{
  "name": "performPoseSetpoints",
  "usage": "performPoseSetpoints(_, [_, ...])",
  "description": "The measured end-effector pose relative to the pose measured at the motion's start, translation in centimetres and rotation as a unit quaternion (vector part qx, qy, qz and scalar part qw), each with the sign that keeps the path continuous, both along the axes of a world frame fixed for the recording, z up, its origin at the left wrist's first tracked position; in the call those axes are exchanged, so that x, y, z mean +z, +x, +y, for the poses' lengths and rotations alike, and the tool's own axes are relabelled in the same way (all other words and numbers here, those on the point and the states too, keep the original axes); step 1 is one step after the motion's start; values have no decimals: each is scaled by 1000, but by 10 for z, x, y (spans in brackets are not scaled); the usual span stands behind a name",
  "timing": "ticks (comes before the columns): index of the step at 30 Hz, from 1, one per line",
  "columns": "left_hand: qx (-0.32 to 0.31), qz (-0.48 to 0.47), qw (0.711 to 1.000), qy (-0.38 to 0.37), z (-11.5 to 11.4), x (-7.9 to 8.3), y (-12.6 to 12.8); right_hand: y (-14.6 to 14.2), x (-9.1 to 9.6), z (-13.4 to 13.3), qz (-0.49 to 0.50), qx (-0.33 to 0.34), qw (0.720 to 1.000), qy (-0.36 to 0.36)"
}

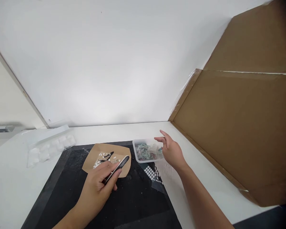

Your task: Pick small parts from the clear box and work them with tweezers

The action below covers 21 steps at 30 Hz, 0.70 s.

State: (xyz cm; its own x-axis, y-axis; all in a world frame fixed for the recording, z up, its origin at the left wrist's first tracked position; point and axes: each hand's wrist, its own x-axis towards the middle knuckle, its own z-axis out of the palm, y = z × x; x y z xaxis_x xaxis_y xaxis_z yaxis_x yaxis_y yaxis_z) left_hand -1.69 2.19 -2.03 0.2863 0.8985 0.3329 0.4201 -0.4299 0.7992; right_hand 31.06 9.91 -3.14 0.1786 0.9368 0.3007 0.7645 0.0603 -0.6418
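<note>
My left hand [98, 181] is closed around a slim, flat, dark strip with a pale edge and rounded end [122, 162]; its exact kind is unclear. Under and behind that hand lies a brown paper tray [124, 151] with small white pieces and black scraps on it. My right hand [173, 152] is at the right side of a clear plastic tub [138, 159]. Its thumb and a finger are stretched apart, with nothing visible between them; the other fingers are hidden. In the tub are many small greenish strips [145, 152] and some reddish ones.
A black mat [133, 206] covers part of the white table [7, 178]. Beside the tub lies a sheet of small white stickers [151, 173]. Clear plastic packaging [51, 148] sits at the left. Brown cardboard [240, 127] stands along the right, and a white wall [109, 63] rises behind.
</note>
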Motion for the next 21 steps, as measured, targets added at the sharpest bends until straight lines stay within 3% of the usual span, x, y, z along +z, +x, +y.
performPoseSetpoints(6, [-16, 26, 996, 85, 2, 3, 0, 4, -1, -5, -28, -26, 999, -3])
performPoseSetpoints(15, [-30, 42, 990, 129, 3, 2, -2, 17, 6, -3, -31, -102, 994, 37])
performPoseSetpoints(21, [-26, 45, 989, 136, 2, 2, -2, 23, 5, -2, -82, 7, 996, 23])
